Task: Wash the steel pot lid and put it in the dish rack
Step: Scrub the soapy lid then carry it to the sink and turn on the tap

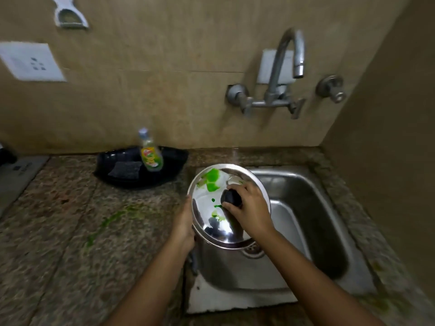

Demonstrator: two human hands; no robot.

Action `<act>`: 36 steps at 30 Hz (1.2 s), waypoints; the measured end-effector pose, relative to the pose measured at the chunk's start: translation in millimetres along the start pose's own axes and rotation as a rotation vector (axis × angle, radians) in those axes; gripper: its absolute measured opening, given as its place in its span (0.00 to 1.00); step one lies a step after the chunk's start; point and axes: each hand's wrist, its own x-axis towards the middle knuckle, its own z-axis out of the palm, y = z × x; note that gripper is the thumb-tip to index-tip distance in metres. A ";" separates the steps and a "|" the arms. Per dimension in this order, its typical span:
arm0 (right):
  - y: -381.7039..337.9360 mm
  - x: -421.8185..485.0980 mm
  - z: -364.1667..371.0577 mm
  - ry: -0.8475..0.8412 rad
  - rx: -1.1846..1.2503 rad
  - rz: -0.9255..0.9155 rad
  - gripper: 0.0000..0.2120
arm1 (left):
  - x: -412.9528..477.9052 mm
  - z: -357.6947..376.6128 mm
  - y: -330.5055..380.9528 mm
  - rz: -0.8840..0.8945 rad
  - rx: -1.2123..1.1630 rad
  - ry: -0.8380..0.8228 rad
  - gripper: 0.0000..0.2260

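Note:
A round steel pot lid, shiny and smeared with green patches, is held tilted over the left side of the steel sink. My right hand grips the lid's black knob from the right. My left hand holds the lid's left rim from behind, its fingers mostly hidden by the lid. No dish rack is in view.
The tap with its two valve handles is on the wall above the sink; no water runs. A black tray on the granite counter holds a dish soap bottle and a dark scrub pad. Green smears mark the counter.

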 end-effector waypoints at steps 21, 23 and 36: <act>106.5 127.2 -126.5 0.259 0.652 0.323 0.18 | 21.1 141.7 9.3 0.295 0.078 0.170 0.12; 94.7 147.8 -136.8 0.260 0.630 0.260 0.21 | 24.1 143.2 14.0 0.315 0.063 0.147 0.12; 83.5 196.1 -140.8 0.371 0.339 0.231 0.23 | 36.6 146.1 20.2 0.276 0.061 0.088 0.14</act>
